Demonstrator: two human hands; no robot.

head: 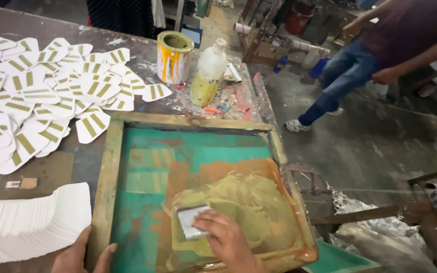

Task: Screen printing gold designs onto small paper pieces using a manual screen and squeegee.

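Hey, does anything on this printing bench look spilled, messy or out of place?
Yes. The paint can behind the wooden screen frame has yellow drips down its side, and the tabletop beside the plastic bottle is smeared with dried colours. The printed cards lie scattered and overlapping.

Paint-stained dark bench (127,43), worn and blotched. Right of the hands, grimy grey concrete floor (375,146), dimly lit. Far beyond, cluttered wooden shelving (259,30). A person in jeans (345,76) stands up right. Rusty metal frame (380,212) close at right.
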